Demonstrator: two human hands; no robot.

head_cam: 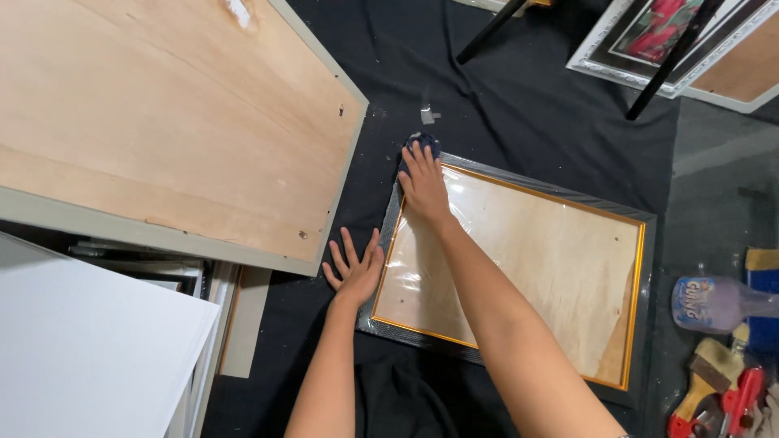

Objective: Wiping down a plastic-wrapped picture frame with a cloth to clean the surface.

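Right hand (423, 185) presses a dark cloth (423, 144) at the picture frame's (641, 268) corner, fingers together; left hand (354, 271), fingers spread, braces its edge.

Black cloth (519, 105) covers the floor — large plywood-backed panel (162, 122) left, perhaps leaning.

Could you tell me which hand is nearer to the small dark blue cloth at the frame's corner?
Right. The right hand presses on the dark blue cloth; the left hand lies flat lower down, by the frame's left edge.
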